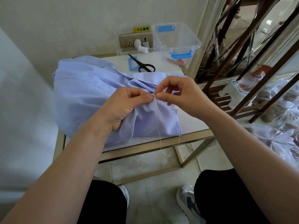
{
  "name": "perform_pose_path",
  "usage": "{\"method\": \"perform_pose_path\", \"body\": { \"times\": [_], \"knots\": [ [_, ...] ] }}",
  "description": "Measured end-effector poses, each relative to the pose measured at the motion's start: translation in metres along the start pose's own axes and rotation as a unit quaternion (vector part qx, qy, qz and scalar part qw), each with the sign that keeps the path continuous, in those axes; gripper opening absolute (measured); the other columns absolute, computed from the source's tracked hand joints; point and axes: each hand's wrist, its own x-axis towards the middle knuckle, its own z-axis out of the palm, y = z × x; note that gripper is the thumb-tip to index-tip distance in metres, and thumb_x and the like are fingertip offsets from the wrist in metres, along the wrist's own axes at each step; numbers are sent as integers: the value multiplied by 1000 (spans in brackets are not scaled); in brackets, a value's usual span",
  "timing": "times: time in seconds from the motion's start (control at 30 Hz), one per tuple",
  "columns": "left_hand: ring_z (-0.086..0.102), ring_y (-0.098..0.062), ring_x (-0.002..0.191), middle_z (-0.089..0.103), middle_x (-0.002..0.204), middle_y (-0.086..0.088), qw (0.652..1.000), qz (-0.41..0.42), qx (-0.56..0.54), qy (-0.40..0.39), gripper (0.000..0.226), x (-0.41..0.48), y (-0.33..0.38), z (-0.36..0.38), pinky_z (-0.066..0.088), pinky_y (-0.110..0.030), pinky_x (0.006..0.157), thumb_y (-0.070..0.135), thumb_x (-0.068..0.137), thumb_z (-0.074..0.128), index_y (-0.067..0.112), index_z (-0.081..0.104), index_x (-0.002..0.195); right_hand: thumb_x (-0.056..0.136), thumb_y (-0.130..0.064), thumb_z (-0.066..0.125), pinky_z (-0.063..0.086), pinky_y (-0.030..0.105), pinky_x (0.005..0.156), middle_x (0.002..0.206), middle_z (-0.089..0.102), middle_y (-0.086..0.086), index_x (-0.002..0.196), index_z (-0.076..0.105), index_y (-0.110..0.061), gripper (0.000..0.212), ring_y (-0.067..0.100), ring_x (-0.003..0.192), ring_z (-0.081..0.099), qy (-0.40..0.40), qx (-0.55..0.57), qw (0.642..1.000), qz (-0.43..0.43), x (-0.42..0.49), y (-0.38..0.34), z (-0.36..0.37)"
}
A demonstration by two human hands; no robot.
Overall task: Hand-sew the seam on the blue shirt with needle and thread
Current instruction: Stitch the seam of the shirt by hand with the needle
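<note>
- Where the two forearms reach up from the lower corners of the frame, the hands meet at centre over the blue shirt (90, 94), which lies heaped on the small white table (191, 123).
- The left hand (124, 102) is closed, thumb and forefinger pinching a raised fold of the cloth.
- The right hand (179, 92) is closed in a fine pinch just beside that fold; the needle (154, 94) shows only as a tiny dark glint at its fingertips.
- A pale thread (157, 125) hangs from the pinch point down past the table edge.
- The shirt looks light, soft and limp, likely to slump and shift; holding it close beside the seam, as the left hand does, should keep the stitch line taut.
- Further up the frame, black scissors (143, 65) lie on the table, with a clear plastic box (176, 39) at the wall in the upper middle.
</note>
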Motion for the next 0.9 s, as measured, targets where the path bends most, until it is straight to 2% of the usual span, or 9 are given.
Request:
{"method": "perform_pose_path", "body": {
  "times": [0.33, 0.43, 0.57, 0.6, 0.67, 0.73, 0.77, 0.8, 0.9],
  "knots": [
    [52, 2, 59, 63, 60, 13, 997, 24, 72, 9, 11, 2, -2, 1, 39, -10, 60, 18, 88, 70, 17, 73, 77, 86, -16, 73, 43, 25, 91, 100, 60, 5, 87, 71, -14, 3, 17, 99, 56, 40, -150, 975, -162, 0, -1, 9],
    [47, 4, 48, 57, 49, 16, 993, 37, 97, 47, 18, 4, -3, 2, 35, -7, 49, 14, 92, 65, 13, 71, 74, 93, -11, 65, 48, 35, 95, 96, 67, 8, 92, 64, -9, 2, 21, 98, 62, 36, -62, 983, -168, -2, -8, 12],
    [49, 1, 47, 58, 51, 14, 992, 37, 78, 93, 22, 8, -5, -1, 39, -11, 49, 14, 92, 63, 16, 69, 71, 97, -7, 51, 55, 34, 85, 79, 72, 11, 98, 51, -5, 2, 25, 81, 72, -180, 176, 968, -14, -6, -17, 3],
    [52, 0, 49, 61, 55, 13, 992, 37, 73, 99, 20, 9, -6, -1, 41, -11, 51, 15, 92, 64, 18, 71, 73, 96, -8, 49, 56, 35, 82, 75, 72, 8, 98, 50, -6, 3, 24, 76, 72, -287, 189, 938, 56, -8, -18, -1],
    [56, 1, 56, 65, 62, 12, 991, 35, 65, 110, 16, 10, -8, -2, 43, -10, 57, 18, 91, 66, 21, 72, 77, 97, -4, 44, 59, 39, 76, 69, 70, 4, 99, 50, -5, 6, 21, 66, 70, -522, 180, 820, 153, -14, -22, -6],
    [57, 2, 60, 66, 65, 12, 992, 32, 56, 113, 13, 11, -9, -2, 43, -9, 60, 20, 91, 67, 21, 73, 79, 97, 1, 40, 60, 38, 70, 64, 65, 0, 99, 50, -5, 12, 14, 56, 65, -617, 190, 744, 168, -19, -27, -7],
    [57, 2, 62, 66, 66, 11, 992, 34, 54, 111, 13, 11, -9, -2, 42, -9, 61, 20, 91, 67, 21, 73, 79, 97, 1, 40, 60, 35, 66, 61, 59, -2, 98, 51, -6, 13, 11, 51, 59, -604, 196, 755, 162, -19, -29, -7],
    [57, 2, 63, 67, 68, 9, 992, 38, 56, 109, 12, 12, -9, -2, 42, -10, 62, 20, 90, 67, 20, 72, 80, 98, 0, 41, 58, 31, 60, 58, 53, -4, 98, 51, -7, 13, 8, 47, 52, -552, 195, 797, 148, -18, -29, -6],
    [57, -1, 71, 69, 76, 2, 993, 44, 58, 95, 11, 10, -7, 0, 44, -11, 68, 19, 91, 66, 19, 73, 81, 99, -8, 51, 37, 18, 45, 57, 36, -5, 94, 56, -13, 10, 7, 47, 31, -251, 141, 951, 112, -10, -24, -1]
  ]
}}
